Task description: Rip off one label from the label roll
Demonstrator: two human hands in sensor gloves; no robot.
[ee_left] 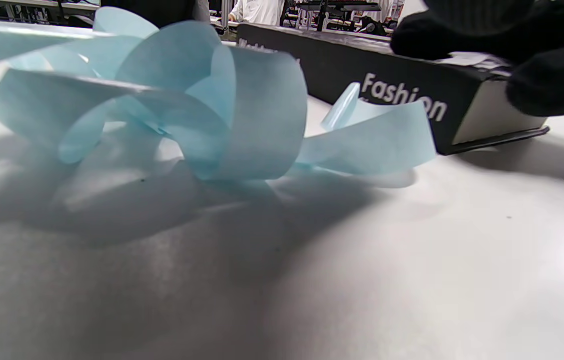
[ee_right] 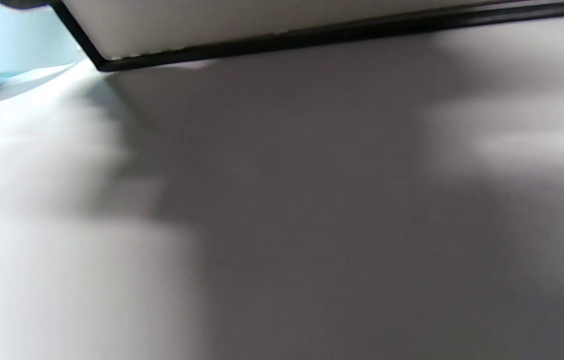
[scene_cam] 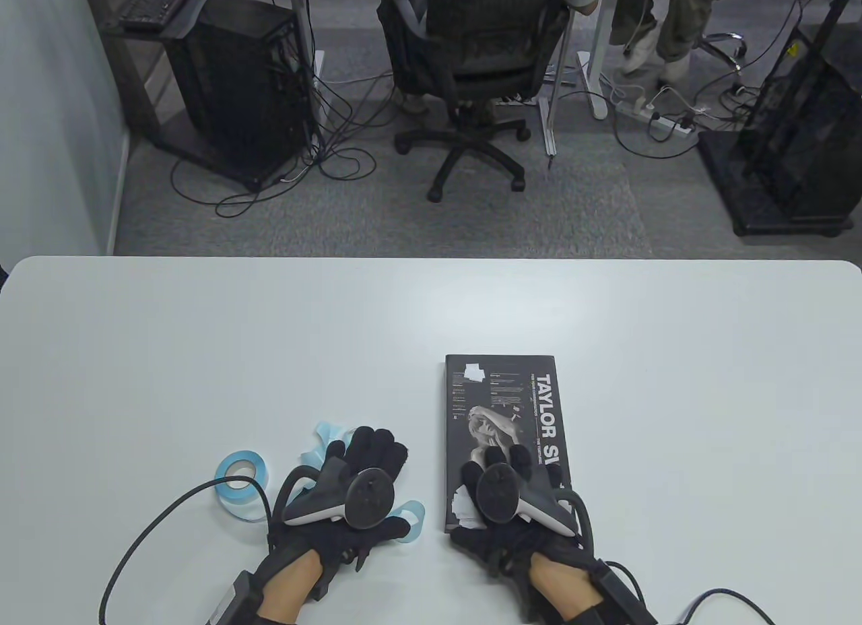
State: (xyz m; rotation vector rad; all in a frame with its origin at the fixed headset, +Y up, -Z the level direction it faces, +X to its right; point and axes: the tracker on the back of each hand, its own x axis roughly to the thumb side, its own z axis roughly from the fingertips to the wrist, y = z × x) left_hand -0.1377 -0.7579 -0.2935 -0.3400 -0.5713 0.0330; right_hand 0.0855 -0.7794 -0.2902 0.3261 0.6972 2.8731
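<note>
I see the label roll (scene_cam: 240, 480) lying flat on the white table (scene_cam: 431, 315), close to the near edge and toward the left side. A long length of its pale blue backing strip (ee_left: 211, 115) has come off the roll and lies in loose curls beside it; in the table view these curls show past my left hand (scene_cam: 357, 483) on its far side and again at its right. My left hand rests over that pile of strip, palm down, fingers stretched out and fairly flat, tracker on top. From above I cannot tell whether the fingers pinch any of the strip, and the left wrist view shows only the curls lying on the table, so its grip stays unclear to me.

My right hand (scene_cam: 515, 497) lies on the near end of a black book (scene_cam: 505, 423), which sits flat on the table just right of the middle, its long side running from the near edge toward the far edge. The fingers are spread on the cover, pressing down, wrapped round nothing. A white label (scene_cam: 465, 510) shows at the book's near left corner, partly under that hand. In the left wrist view the right hand's fingertips (ee_left: 537, 85) rest on the book's top and its near corner
</note>
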